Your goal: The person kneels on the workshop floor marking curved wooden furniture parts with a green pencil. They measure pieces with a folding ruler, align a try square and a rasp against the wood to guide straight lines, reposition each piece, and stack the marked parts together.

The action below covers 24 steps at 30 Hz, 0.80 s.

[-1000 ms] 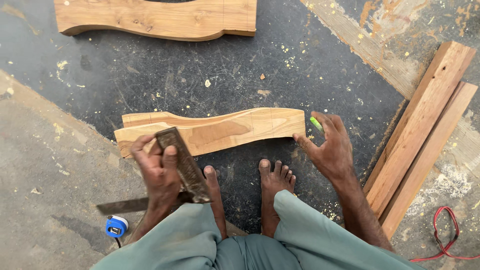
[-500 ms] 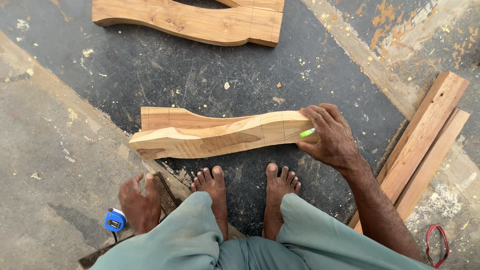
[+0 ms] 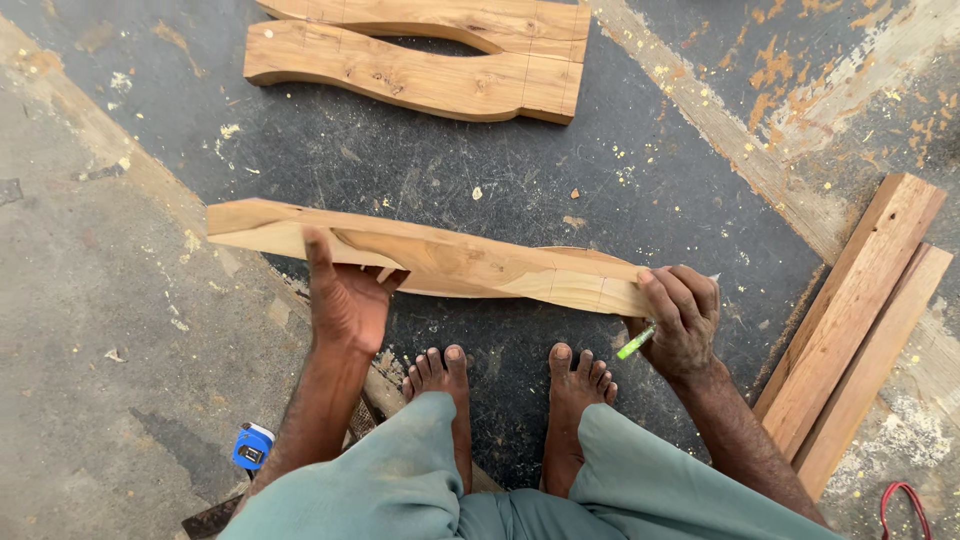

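Both hands hold a curved wooden workpiece over the dark floor.

Head view: the left hand (image 3: 345, 300) cups the near edge of the curved wooden workpiece (image 3: 440, 262) from below, thumb up against its face, fingers closed on it. The right hand (image 3: 680, 320) grips the piece's right end and also pinches a green pencil (image 3: 636, 342) that points down and to the left. The workpiece lies just in front of two bare feet (image 3: 510, 385), above the dark floor (image 3: 420, 180). Two matching curved pieces (image 3: 420, 80) lie well apart at the top, straight planks (image 3: 860, 320) lean at the right, and a blue tape measure (image 3: 252, 447) sits by the left forearm.
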Each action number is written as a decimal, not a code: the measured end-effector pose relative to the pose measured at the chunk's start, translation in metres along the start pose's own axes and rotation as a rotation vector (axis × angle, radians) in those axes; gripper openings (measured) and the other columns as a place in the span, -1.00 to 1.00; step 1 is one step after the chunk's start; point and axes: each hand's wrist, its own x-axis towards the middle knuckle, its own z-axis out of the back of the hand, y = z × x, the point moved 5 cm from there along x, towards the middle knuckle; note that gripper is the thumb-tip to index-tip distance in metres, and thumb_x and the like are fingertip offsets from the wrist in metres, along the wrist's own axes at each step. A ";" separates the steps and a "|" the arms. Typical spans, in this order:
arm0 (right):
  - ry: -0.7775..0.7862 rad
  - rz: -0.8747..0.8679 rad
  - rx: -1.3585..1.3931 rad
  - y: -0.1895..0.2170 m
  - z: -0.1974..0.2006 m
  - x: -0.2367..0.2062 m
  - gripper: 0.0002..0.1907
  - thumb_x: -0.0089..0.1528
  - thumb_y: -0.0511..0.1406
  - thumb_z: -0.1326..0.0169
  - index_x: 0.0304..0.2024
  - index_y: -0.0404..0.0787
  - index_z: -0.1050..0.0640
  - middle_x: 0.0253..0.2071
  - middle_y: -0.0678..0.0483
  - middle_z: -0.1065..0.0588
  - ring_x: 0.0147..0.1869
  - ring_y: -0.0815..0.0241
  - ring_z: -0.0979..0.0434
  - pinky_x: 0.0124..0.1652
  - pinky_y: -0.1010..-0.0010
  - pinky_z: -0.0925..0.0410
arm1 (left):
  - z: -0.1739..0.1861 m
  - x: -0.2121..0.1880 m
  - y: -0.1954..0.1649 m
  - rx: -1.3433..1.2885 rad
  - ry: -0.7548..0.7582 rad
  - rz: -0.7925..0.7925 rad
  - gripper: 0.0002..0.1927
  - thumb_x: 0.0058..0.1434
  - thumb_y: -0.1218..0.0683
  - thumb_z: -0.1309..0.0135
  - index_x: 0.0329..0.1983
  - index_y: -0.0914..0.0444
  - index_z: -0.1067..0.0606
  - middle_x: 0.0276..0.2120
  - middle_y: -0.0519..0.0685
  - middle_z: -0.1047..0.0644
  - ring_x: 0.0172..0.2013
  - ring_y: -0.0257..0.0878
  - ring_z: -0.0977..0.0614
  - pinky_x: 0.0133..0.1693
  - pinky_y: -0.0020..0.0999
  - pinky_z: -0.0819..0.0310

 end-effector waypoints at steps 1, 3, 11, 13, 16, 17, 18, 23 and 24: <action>0.059 -0.032 -0.011 -0.002 -0.007 0.004 -0.29 0.15 -0.21 -0.45 0.27 -0.16 -0.41 0.15 0.05 -0.47 0.27 0.05 -0.42 0.18 0.13 -0.35 | -0.011 0.008 -0.014 0.031 0.007 -0.068 0.23 -0.21 -0.50 -0.30 0.38 0.25 -0.14 0.17 0.13 -0.37 0.19 0.02 -0.47 0.10 0.12 -0.51; 0.181 -0.105 -0.037 -0.006 -0.025 0.016 -0.35 0.05 -0.21 -0.39 0.18 -0.16 -0.52 0.09 0.07 -0.55 0.22 0.05 -0.44 0.13 0.13 -0.36 | -0.032 0.020 -0.039 0.094 0.025 -0.197 0.16 -0.12 -0.39 -0.36 0.38 0.29 -0.14 0.12 0.16 -0.35 0.21 0.04 -0.47 0.16 0.17 -0.59; 0.281 -0.429 0.348 -0.008 -0.066 0.042 -0.77 0.37 -0.22 -0.18 0.04 -0.14 -0.62 0.06 0.00 -0.60 0.10 0.13 -0.58 -0.03 0.25 -0.53 | -0.116 0.001 -0.107 0.436 0.555 -0.528 -0.10 0.09 -0.05 -0.25 0.45 0.40 -0.23 0.27 0.18 -0.39 0.30 0.01 -0.44 0.37 -0.01 -0.40; 0.282 -0.552 0.450 -0.010 -0.061 0.046 -0.70 0.37 -0.21 -0.16 0.09 -0.20 -0.60 0.10 -0.06 -0.58 0.01 0.15 -0.61 -0.12 0.27 -0.58 | -0.137 -0.008 -0.119 0.481 0.719 -0.488 -0.09 0.06 0.01 -0.18 0.48 0.40 -0.20 0.36 0.18 -0.36 0.35 -0.04 -0.40 0.40 -0.06 -0.34; 0.314 -0.661 0.522 -0.022 -0.051 0.066 -0.48 0.27 -0.13 -0.20 0.20 -0.24 -0.51 0.14 -0.10 -0.55 -0.15 0.18 -0.62 -0.20 0.23 -0.59 | -0.175 -0.004 -0.128 0.463 0.900 -0.471 -0.05 0.02 0.07 -0.11 0.53 0.37 -0.14 0.52 0.16 -0.27 0.46 -0.08 -0.32 0.53 -0.11 -0.20; 0.339 -0.666 0.537 -0.025 -0.048 0.074 -0.39 0.25 -0.10 -0.23 0.26 -0.25 -0.46 0.15 -0.12 -0.54 -0.13 0.18 -0.62 -0.17 0.20 -0.58 | -0.185 -0.002 -0.128 0.484 0.941 -0.463 -0.06 0.02 0.07 -0.09 0.53 0.38 -0.17 0.54 0.15 -0.27 0.44 -0.08 -0.33 0.52 -0.12 -0.21; 0.364 -0.674 0.550 -0.028 -0.045 0.084 -0.29 0.22 -0.07 -0.26 0.32 -0.25 -0.41 0.16 -0.13 -0.52 -0.12 0.17 -0.62 -0.15 0.18 -0.58 | -0.194 0.001 -0.127 0.506 0.984 -0.453 -0.08 0.02 0.07 -0.06 0.52 0.38 -0.20 0.56 0.15 -0.26 0.41 -0.08 -0.34 0.51 -0.12 -0.23; 0.399 -0.545 0.740 -0.033 -0.039 0.152 0.00 0.15 -0.04 -0.31 0.49 -0.25 -0.14 0.43 -0.19 -0.30 0.01 0.06 -0.63 0.02 0.09 -0.52 | -0.235 0.016 -0.111 0.464 1.201 -0.378 -0.50 0.04 0.14 0.01 0.08 0.39 -0.39 0.07 0.04 -0.44 0.05 -0.16 -0.44 0.17 -0.25 -0.39; 0.392 -0.510 0.761 -0.030 -0.038 0.164 0.08 0.13 -0.05 -0.33 0.52 -0.26 -0.08 0.44 -0.20 -0.27 0.09 0.03 -0.60 0.02 0.06 -0.51 | -0.240 0.015 -0.111 0.549 1.220 -0.515 -0.64 0.07 0.16 0.01 -0.05 0.38 -0.41 -0.04 0.03 -0.46 -0.03 -0.18 -0.46 0.08 -0.26 -0.43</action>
